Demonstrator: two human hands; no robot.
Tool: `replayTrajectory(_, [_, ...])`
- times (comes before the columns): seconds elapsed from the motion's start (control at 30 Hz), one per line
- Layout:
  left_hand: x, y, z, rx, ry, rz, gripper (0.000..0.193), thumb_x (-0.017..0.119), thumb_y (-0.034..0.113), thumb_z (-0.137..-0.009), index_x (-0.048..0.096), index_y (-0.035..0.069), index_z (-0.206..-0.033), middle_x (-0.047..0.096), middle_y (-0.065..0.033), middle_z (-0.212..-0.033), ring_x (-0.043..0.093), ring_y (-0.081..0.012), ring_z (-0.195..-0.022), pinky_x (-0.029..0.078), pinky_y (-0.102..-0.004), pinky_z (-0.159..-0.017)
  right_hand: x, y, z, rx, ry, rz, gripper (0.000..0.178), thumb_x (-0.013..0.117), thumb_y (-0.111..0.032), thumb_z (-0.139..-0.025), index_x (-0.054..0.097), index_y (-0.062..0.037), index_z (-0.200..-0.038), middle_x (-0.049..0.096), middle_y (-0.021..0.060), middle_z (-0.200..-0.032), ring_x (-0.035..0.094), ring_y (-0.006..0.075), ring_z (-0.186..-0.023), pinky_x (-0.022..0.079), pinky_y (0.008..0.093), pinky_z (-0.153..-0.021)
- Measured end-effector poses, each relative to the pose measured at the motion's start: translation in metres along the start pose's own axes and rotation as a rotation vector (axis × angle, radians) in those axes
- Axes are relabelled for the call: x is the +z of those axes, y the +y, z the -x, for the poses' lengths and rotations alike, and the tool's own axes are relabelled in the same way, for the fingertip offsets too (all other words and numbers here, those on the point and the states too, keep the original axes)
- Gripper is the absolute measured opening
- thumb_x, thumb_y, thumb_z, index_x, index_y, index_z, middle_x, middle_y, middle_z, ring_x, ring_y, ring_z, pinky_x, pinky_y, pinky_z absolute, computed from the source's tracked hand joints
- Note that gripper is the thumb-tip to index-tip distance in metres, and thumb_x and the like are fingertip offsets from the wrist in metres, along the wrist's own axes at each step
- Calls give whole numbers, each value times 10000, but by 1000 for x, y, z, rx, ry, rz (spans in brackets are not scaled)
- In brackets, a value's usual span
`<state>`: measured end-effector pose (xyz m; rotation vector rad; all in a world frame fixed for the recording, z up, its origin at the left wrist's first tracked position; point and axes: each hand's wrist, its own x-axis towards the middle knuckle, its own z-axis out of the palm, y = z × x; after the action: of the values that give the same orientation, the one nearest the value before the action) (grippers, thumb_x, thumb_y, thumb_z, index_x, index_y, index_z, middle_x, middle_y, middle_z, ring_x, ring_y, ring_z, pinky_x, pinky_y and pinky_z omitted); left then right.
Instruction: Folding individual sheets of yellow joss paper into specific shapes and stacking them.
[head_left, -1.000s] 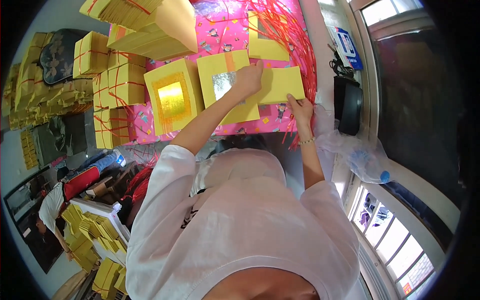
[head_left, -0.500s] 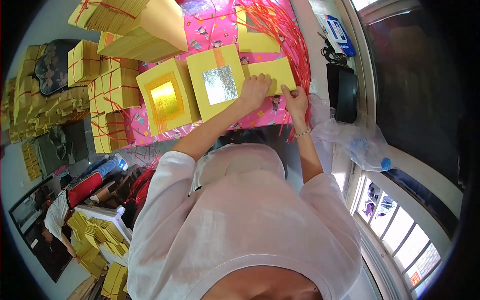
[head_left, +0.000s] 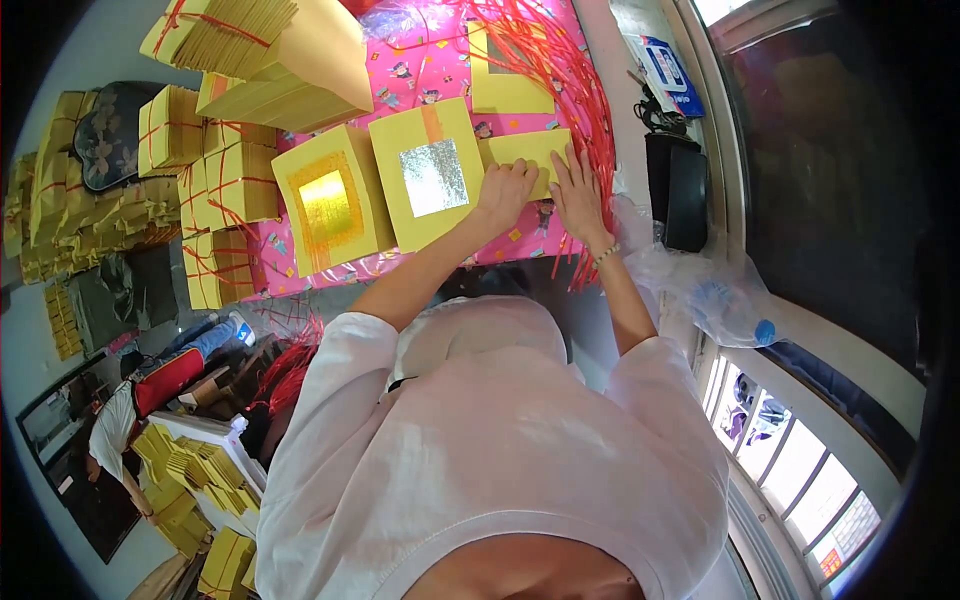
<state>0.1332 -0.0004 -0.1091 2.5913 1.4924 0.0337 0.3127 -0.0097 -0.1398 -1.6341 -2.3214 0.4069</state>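
Yellow paper (head_left: 527, 148): left hand (head_left: 507, 192) bent over it, grip unclear; right hand (head_left: 579, 196) flattish, fingers spread, gripping nothing. Risk: uneven pressure could skew it.

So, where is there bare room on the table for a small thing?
Mostly bare: pink tablecloth between the tall yellow stack and the far yellow sheet, beyond the silver-patched stack. Crowded: right edge under red strings, left edge under tied bundles.
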Motion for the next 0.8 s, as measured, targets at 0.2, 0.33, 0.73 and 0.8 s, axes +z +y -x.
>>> replayTrajectory(0.2, [2, 2, 4, -22, 40, -30, 274, 578, 117, -748, 516, 99, -1014, 542, -77, -885, 601, -226, -801, 425, -345, -695, -1, -4, 1, -51, 87, -23, 538, 480, -258, -923, 308, -129, -1416, 181, 185, -1480, 186, 415, -1345, 242, 521, -1067])
replayTrajectory(0.33, [1, -1, 7, -5, 120, -12, 285, 569, 109, -748, 525, 93, -1030, 545, -87, -900, 580, -237, -836, 419, -351, -712, 1, 0, 3, -18, 100, -48, 573, 505, -265, -912, 294, -87, -1414, 205, 227, -1447, 252, 424, -1302, 260, 510, -1054])
replayTrajectory(0.73, [-10, -17, -8, -6, -160, 94, 423, 686, 140, -690, 503, 54, -1061, 564, -136, -1014, 591, -304, -932, 473, -403, -789, 5, -13, 28, 543, 599, -521, 283, 565, -182, -885, 489, 4, -1084, 548, 155, -1023, 561, 270, -922, 459, 390, -777])
replayTrajectory(0.8, [-13, -16, -15, 31, -142, 123, 410, 687, 162, -705, 498, 57, -1054, 564, -153, -988, 592, -329, -902, 479, -428, -766, 50, -3, 52, 731, 432, -816, 273, 564, -171, -885, 487, -16, -1096, 545, 129, -1005, 558, 238, -919, 465, 371, -758])
